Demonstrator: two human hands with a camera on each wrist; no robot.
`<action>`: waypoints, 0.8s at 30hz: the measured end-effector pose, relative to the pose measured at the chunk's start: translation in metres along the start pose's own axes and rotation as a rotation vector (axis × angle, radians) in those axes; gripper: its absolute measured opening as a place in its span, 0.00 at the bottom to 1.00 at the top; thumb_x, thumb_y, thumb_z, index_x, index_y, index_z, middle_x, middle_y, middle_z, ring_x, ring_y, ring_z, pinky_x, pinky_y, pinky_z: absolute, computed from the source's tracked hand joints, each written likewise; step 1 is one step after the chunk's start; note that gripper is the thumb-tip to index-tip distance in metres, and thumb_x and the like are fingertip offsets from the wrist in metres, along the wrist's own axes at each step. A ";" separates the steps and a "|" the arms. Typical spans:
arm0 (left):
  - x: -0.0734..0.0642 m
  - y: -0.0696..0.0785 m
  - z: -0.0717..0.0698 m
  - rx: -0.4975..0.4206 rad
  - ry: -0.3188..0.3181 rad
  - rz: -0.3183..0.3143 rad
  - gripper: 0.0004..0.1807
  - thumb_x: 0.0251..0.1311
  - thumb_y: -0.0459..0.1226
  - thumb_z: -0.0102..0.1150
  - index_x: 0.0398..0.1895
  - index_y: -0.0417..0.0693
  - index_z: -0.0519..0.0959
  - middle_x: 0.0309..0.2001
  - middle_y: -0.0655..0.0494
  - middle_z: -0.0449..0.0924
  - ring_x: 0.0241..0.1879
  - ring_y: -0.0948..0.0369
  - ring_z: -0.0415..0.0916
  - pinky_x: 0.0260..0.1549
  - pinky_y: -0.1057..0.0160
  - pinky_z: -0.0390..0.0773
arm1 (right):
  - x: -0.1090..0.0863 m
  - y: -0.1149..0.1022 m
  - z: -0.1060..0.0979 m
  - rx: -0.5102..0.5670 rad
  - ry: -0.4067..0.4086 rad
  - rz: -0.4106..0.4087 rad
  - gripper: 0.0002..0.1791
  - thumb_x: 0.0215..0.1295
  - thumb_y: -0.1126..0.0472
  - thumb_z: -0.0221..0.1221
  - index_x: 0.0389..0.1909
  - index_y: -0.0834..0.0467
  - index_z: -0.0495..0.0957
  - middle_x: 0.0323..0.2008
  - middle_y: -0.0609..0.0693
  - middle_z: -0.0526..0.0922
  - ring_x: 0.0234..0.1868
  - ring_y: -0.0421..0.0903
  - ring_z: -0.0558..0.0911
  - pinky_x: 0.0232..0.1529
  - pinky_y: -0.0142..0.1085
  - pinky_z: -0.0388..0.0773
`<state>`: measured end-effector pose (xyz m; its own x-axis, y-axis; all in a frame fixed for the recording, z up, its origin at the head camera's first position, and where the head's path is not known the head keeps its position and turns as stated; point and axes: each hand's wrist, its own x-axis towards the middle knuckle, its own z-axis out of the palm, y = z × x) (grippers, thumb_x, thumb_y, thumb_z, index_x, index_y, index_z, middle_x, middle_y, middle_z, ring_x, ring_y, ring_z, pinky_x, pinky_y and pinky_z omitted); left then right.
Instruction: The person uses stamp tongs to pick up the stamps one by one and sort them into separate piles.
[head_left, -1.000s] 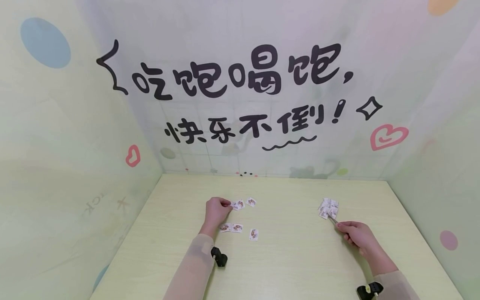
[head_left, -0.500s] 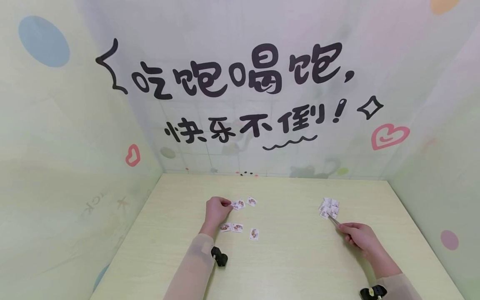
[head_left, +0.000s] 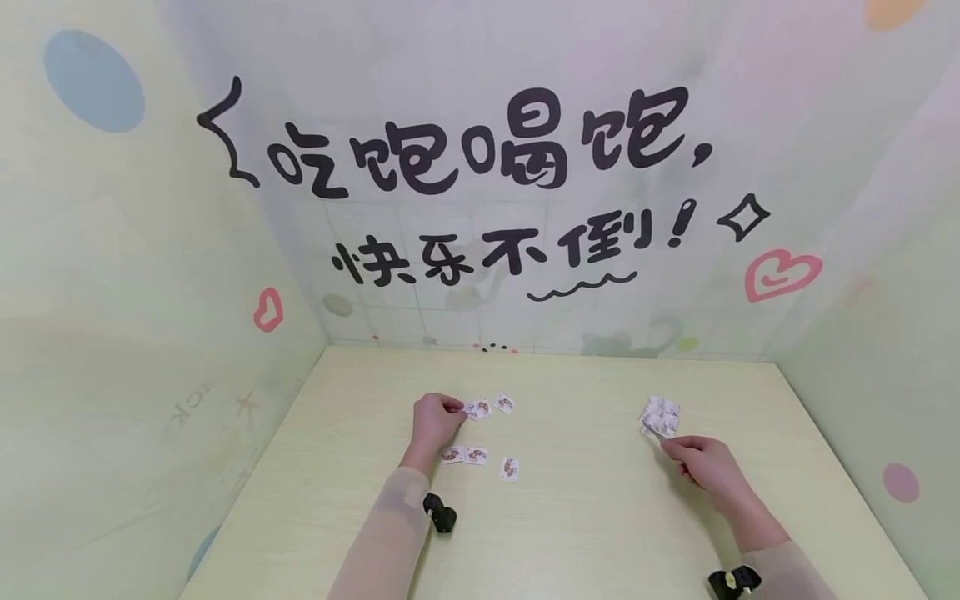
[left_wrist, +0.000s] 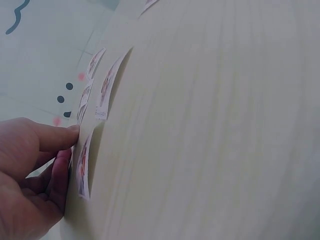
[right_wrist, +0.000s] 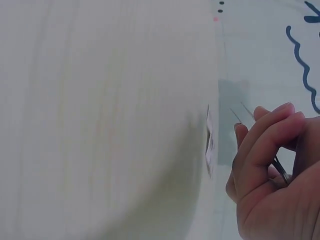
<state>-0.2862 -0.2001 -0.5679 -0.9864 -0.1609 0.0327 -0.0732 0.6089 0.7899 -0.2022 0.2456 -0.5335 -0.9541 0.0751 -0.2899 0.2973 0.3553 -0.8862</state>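
Note:
My left hand point(head_left: 437, 421) is over the left part of the table. Its thumb and a finger pinch the edge of a small printed stamp point(head_left: 471, 409), which the fingertips partly hide. Two more stamps lie to the right of it, one overlapping and one apart point(head_left: 504, 403). Nearer me lie a touching pair of stamps point(head_left: 476, 456) and a single stamp point(head_left: 510, 468). At the right, my right hand point(head_left: 705, 467) holds metal tweezers point(right_wrist: 281, 170) whose tips stand apart. In the head view the tweezers reach the near-left edge of a pile of stamps point(head_left: 663, 412); contact cannot be told.
The light wood table point(head_left: 585, 517) meets a printed cloth wall point(head_left: 420, 325) at the back, with cloth on both sides. Black wrist cameras point(head_left: 440, 514) sit on both forearms. Several stamps point(left_wrist: 106, 92) curl up off the tabletop in the left wrist view.
My right hand has shifted slightly left and away from me, moving the tweezers to the pile's near-left edge. The left hand keeps its place at the stamp.

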 end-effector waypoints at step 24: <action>0.000 -0.015 -0.005 -0.119 0.017 -0.070 0.09 0.59 0.33 0.78 0.41 0.43 0.90 0.36 0.53 0.88 0.37 0.57 0.85 0.46 0.54 0.86 | 0.064 -0.124 0.229 -0.455 -0.230 -0.373 0.05 0.72 0.56 0.69 0.41 0.54 0.87 0.32 0.45 0.84 0.28 0.43 0.82 0.31 0.37 0.78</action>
<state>-0.2844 -0.2135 -0.5770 -0.9768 -0.2135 -0.0152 -0.1225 0.4992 0.8578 -0.2920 -0.0067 -0.5251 -0.9434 -0.3144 -0.1058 -0.1475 0.6832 -0.7151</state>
